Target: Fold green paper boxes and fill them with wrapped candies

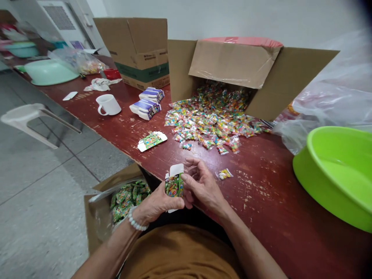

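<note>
Green carton [173, 186] in the left hand [170, 198], lone packet [224, 174] beyond the right

Take the green carton as the centre of the dial, with twelve pointing away from the person. It stands over the near edge of the red table [261, 193], its long axis from twelve to six, a white flap [176, 169] raised at the top and more white card showing below. The lone packet, clear with yellow and white pieces inside, lies flat on the tabletop just short of three o'clock, its long axis nearly nine to three. The right hand [202, 184] is clearly the nearer one, between carton and packet and apart from the packet.

The left hand grasps the carton low down, thumb across its front. The right hand is loosely curled, fingers spread, its thumb at the carton's right edge; whether it presses there, I cannot tell.

At eleven o'clock lies a flattened carton [152, 140], its long axis eight to two. The heap of packets [200, 122] spills from a cardboard box [229, 64] around one. Between eight and nine, below the table, another box [90, 224] holds green packs [123, 203].
</note>
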Motion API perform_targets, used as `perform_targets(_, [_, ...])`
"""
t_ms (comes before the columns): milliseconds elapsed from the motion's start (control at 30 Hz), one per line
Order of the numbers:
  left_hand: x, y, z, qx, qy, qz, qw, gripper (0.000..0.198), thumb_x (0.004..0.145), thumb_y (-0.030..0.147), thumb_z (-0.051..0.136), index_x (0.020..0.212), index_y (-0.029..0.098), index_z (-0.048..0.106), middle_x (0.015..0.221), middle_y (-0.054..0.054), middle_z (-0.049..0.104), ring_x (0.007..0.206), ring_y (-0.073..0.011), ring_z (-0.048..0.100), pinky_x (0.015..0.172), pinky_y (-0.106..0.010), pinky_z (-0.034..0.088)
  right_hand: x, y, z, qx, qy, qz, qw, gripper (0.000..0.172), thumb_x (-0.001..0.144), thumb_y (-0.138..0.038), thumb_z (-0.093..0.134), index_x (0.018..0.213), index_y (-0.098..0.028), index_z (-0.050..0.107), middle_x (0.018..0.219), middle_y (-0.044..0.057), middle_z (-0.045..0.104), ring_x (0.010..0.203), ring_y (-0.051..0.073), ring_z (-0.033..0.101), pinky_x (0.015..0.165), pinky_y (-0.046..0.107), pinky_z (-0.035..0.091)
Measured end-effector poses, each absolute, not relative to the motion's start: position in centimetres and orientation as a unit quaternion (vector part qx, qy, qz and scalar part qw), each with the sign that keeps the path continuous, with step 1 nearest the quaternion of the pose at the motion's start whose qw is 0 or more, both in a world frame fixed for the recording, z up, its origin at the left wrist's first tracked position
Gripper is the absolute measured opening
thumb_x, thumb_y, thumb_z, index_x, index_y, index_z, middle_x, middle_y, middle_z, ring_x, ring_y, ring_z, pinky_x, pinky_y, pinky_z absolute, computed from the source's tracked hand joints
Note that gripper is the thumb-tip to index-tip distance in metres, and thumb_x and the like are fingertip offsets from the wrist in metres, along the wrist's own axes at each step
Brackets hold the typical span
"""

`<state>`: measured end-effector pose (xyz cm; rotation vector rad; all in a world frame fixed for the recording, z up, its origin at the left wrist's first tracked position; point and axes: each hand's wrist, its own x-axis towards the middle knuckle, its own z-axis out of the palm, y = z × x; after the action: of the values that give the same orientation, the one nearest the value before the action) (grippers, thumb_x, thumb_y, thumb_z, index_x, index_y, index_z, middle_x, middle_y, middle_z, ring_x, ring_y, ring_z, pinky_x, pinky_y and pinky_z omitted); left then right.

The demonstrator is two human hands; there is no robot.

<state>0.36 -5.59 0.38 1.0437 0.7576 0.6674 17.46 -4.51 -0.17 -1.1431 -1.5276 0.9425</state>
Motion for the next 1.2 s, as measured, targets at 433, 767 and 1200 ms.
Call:
perform_targets(433, [-0.3, -5.8, -1.3, 0.496, 0.323, 0.235, 0.771, 0.067, 0.076, 0.078, 0.060, 0.100, 0.015, 0.059, 0.073, -0.004, 0.063, 0.061, -0.0147, 0.056, 0.057, -0.026, 0.041, 18.7, -5.3, 2.4, -0.426, -0.807, 0.262, 0.314, 0.023, 0.080, -0.013, 0.063, 0.098, -0.024, 0.057, 0.097, 0.002, 0.062, 0.085, 0.018, 0.061, 0.074, 0.029, 0.049])
perform_targets(767, [-0.2, -4.3, 0.6, 0.528, 0.284, 0.132, 0.790, 0.066, 0.072, 0.078, 0.063, 0.092, 0.016, 0.061, 0.077, -0.002, 0.063, 0.055, -0.0136, 0.060, 0.060, -0.026, 0.043, 20.5, -5.3, 3.3, -0.379, -0.794, 0.385, 0.280, 0.027, 0.075, -0.003, 0.057, 0.096, -0.021, 0.056, 0.084, -0.001, 0.066, 0.071, 0.014, 0.061, 0.067, 0.025, 0.047])
perform_targets(1200, [0.4, -3.5, 0.5, 0.526, 0.371, 0.146, 0.751, 0.035, 0.080, 0.046, 0.073, 0.075, 0.013, 0.065, 0.066, -0.004, 0.067, 0.048, -0.0133, 0.062, 0.049, -0.023, 0.047, 20.1, -4.8, 0.4, -0.441, -0.627, 0.489, 0.416, 0.033, 0.077, -0.023, 0.073, 0.103, -0.022, 0.054, 0.081, -0.003, 0.060, 0.061, 0.010, 0.053, 0.056, 0.022, 0.044])
